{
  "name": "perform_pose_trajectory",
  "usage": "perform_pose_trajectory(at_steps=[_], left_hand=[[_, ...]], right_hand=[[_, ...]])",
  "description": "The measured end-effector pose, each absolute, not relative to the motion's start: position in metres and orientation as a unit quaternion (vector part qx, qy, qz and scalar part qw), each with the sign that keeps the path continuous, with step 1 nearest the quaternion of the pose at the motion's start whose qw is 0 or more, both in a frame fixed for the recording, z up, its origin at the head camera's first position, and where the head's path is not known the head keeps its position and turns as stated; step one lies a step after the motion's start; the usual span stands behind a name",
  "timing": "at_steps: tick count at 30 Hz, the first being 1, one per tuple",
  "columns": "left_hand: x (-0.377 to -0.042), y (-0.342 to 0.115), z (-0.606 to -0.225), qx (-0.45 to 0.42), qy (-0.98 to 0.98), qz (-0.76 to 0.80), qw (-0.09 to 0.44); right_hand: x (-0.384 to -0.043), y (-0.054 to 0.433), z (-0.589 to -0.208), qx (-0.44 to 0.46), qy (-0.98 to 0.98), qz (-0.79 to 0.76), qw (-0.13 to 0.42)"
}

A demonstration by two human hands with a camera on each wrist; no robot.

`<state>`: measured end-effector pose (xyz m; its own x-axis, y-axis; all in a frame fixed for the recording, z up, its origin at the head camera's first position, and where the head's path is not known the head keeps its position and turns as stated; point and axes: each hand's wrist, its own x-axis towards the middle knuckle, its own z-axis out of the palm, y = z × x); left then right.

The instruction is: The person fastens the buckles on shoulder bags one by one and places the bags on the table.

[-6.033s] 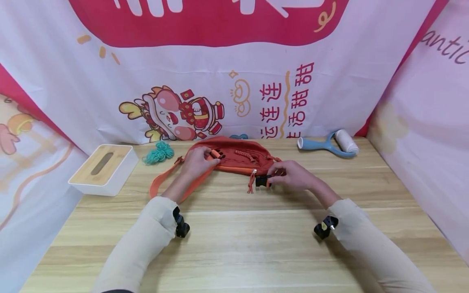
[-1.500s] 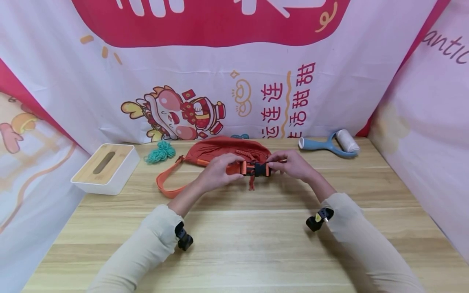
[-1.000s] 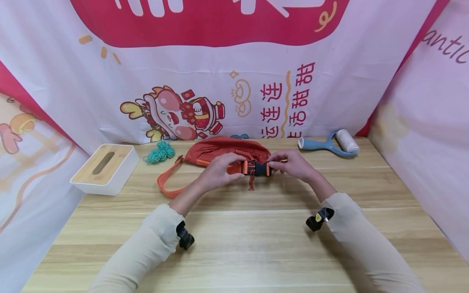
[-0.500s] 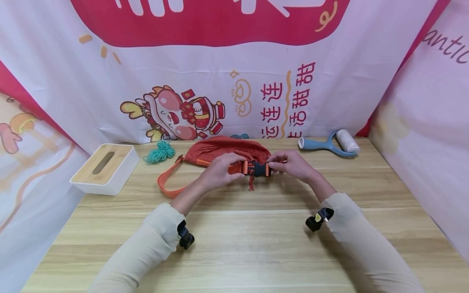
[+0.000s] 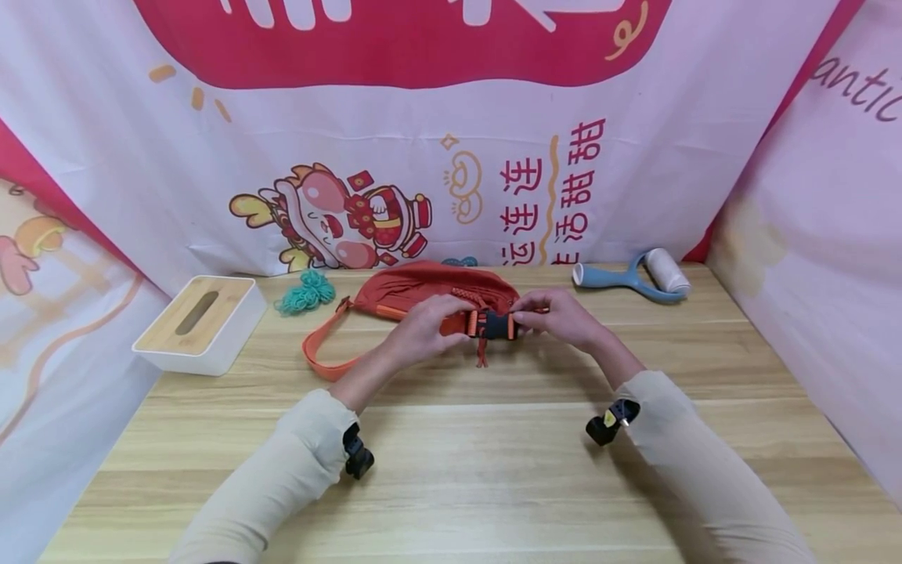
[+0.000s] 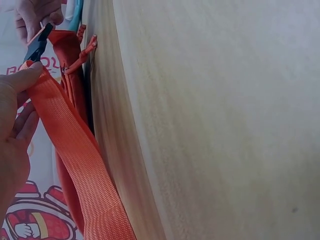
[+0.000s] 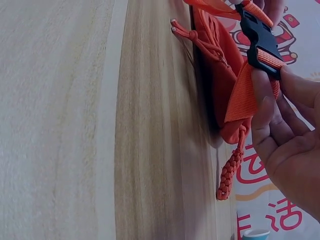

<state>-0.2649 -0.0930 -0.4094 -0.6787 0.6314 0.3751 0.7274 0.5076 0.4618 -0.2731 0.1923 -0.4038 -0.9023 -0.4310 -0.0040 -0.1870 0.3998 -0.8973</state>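
An orange-red waist bag lies at the back of the table, its strap looping out on the left. In front of it, a black side-release buckle spans the space between both hands, its two halves appearing joined in the right wrist view. My left hand pinches the buckle's left end, where the orange webbing meets it. At the other end, my right hand holds the buckle between thumb and fingers. A zipper cord dangles below the buckle.
Left of the bag is a teal yarn bundle, then a white tissue box with a wooden lid. A blue-handled lint roller lies at the back right. Printed cloth hangs behind the table.
Six seconds ago the hands were apart over the bag, each at a separate buckle half. Both then came together in front of it. Over the last second the halves have drawn slightly closer.
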Motion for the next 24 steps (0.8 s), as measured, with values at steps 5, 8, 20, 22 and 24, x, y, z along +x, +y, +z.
perform_pose_trajectory(at_steps=[5, 8, 20, 22, 24], left_hand=[[-0.2650, -0.0924, -0.4101, -0.389, -0.867, -0.301, 0.076], [-0.2650, -0.0924, -0.4107, -0.388, -0.868, -0.301, 0.076], [-0.2628, -0.0934, -0.4099, -0.397, -0.864, -0.299, 0.086], [-0.2626, -0.0935, -0.4102, -0.396, -0.863, -0.300, 0.088], [-0.2627, -0.0934, -0.4105, -0.397, -0.863, -0.298, 0.093]], right_hand=[[-0.2714, 0.1897, -0.4017, -0.179, 0.828, -0.517, 0.125], [-0.2714, 0.1891, -0.4022, -0.178, 0.827, -0.518, 0.130], [-0.2722, 0.1868, -0.4047, -0.173, 0.816, -0.534, 0.134], [-0.2723, 0.1860, -0.4050, -0.170, 0.815, -0.538, 0.133], [-0.2718, 0.1854, -0.4042, -0.168, 0.814, -0.540, 0.133]])
